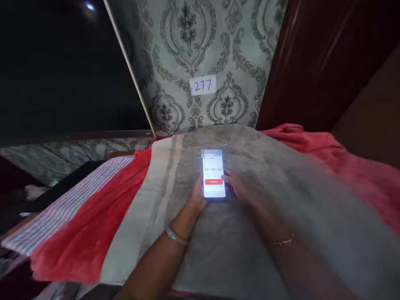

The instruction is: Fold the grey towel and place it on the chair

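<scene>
Supporting phone (214, 190) over gray blanket (218, 254), L hand (197, 196) is gripping its left edge, R hand (237, 186), loosely open, is sitting at right edge, firm L hold prob. steadying it best.

Open low over the grey blanket (265, 166); walled in at the far end

Passable just above the blanket to the left and right of the phone (214, 190), and beyond its top edge as far as the patterned wall (231, 25); stopped there by the wall, at far left by the dark screen (62, 75), at far right by the dark red panel (300, 75); crowded at the phone's left edge by the left grip (197, 191), at its right edge by the right grip (236, 185); reachable from the near side between the left forearm (156, 258) and right forearm (300, 254); barred sideways there by both; uneven farther out, over left red cloth (90, 233) and bunched right red cloth (353, 166).
</scene>
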Available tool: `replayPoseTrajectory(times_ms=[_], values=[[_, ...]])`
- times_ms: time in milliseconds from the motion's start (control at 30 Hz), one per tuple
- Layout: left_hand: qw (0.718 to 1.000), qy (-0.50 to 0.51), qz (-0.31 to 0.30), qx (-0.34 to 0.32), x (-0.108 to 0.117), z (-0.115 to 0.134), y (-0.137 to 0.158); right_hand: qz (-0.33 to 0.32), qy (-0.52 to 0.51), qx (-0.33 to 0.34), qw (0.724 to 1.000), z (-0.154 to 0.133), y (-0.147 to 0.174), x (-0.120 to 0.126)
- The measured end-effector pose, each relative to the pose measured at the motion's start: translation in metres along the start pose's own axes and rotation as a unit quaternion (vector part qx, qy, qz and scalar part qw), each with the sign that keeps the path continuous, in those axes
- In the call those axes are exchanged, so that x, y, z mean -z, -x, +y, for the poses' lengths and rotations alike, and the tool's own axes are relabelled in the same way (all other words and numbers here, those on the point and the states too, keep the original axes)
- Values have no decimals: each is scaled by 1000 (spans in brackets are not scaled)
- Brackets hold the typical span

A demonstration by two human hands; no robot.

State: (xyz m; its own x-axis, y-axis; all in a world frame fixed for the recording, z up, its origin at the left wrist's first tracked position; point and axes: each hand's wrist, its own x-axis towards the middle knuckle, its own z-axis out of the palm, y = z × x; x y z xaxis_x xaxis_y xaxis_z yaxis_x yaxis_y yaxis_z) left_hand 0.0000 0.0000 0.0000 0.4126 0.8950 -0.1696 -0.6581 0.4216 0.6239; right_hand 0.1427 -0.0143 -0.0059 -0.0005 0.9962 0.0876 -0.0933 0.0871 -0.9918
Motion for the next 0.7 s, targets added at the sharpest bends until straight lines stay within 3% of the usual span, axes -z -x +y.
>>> replayPoseTrajectory(times_ms=[200, 333, 467, 700], values=[[998, -6, -55, 2, 10, -1, -1, 84, 82, 51, 992, 9, -11, 11], [999, -6, -50, 4, 12, -1, -2, 141, 163, 87, 973, 19, -18, 22], [999, 0, -51, 3, 13, -1, -3, 145, 262, 116, 947, 31, -26, 27], [998, 2, -62, 6, 15, -2, -6, 150, 315, 108, 931, 41, -31, 28]])
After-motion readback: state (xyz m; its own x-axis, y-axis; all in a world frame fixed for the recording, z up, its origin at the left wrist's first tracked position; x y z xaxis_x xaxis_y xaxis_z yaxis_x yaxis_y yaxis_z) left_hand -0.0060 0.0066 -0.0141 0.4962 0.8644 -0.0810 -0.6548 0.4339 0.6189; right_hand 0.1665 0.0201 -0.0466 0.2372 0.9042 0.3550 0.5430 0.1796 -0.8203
